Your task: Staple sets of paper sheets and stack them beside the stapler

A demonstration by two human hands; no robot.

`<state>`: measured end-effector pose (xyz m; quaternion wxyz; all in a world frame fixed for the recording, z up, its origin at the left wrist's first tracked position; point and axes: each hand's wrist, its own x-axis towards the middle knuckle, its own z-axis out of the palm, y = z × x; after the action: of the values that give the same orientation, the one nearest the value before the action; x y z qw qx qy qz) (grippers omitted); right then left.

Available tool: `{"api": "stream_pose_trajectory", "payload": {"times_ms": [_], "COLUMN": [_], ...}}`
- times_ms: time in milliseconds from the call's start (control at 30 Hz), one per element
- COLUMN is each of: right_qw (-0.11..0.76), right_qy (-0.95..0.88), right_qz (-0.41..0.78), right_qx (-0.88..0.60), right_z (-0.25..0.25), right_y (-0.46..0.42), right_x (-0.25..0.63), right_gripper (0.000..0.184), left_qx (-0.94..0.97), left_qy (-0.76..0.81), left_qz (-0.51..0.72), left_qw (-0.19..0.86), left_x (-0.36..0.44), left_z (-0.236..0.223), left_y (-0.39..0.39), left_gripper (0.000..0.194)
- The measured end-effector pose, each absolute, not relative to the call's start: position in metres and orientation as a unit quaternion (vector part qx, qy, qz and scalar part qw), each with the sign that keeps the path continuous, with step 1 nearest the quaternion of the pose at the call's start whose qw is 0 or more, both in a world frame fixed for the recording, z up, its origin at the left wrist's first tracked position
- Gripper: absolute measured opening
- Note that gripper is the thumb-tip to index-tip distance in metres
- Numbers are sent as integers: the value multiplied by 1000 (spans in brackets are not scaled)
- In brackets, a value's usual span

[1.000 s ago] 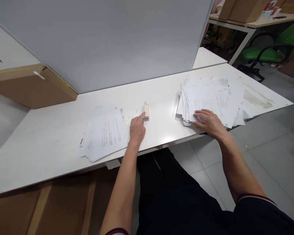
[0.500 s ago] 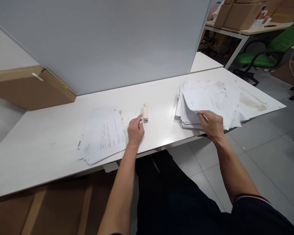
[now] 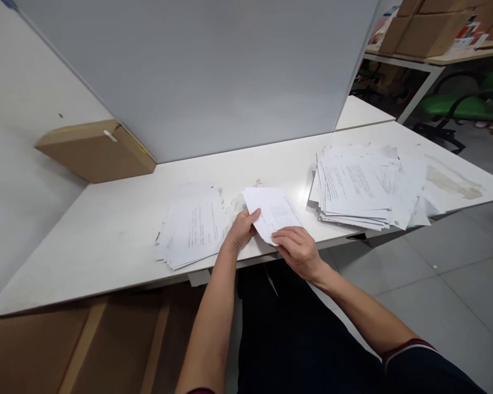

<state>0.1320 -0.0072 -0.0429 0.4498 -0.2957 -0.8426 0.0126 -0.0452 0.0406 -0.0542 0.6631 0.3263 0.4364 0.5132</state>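
Head view: the main change is in your right hand, which half a second ago was peeling up an edge at the right pile and has now come across to meet your left hand. The paper lies between both, just right of the left pile and apart from it, above the desk. Your left hand is closed in a narrow pinch on the paper's near-left edge, thumb on top; your right hand grips its near-right corner, fingers over the print. Cannot tell whether you have one sheet or a few. Your left index had been out toward the stapler; that hand has left it, and only a cream tip shows, to the right of the left pile, beyond the paper's far edge. Well right of the left pile, the right pile now shows a different page on top, dense with text. The left pile itself looks unaltered. Judgement: lifting off the right pile is done for this piece, and the work has passed to two-handed holding, not yet to setting down.
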Motion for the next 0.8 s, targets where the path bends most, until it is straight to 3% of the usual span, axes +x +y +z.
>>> {"api": "stream_pose_trajectory", "payload": {"times_ms": [67, 133, 300, 433, 600, 800], "right_qw": [425, 414, 476, 452, 482, 485], "right_qy": [-862, -864, -709, -610, -589, -583], "right_qz": [43, 87, 176, 350, 348, 360], "right_qx": [-274, -274, -489, -549, -548, -544], "right_z": [-45, -41, -27, -30, -37, -35], "right_y": [-7, 0, 37, 61, 64, 68], "right_x": [131, 137, 162, 163, 146, 143], "right_gripper": [6, 16, 31, 47, 34, 30], "left_qx": [321, 320, 326, 343, 335, 309], "left_qy": [435, 429, 405, 400, 436, 444], "left_qz": [536, 549, 580, 591, 608, 636], "left_qw": [648, 642, 627, 611, 573, 550], "left_x": [-45, -46, -52, -53, -51, -51], "left_z": [-55, -54, -52, -54, -54, -52], "left_y": [40, 40, 42, 43, 43, 46], "left_gripper": [43, 43, 41, 39, 37, 38]}}
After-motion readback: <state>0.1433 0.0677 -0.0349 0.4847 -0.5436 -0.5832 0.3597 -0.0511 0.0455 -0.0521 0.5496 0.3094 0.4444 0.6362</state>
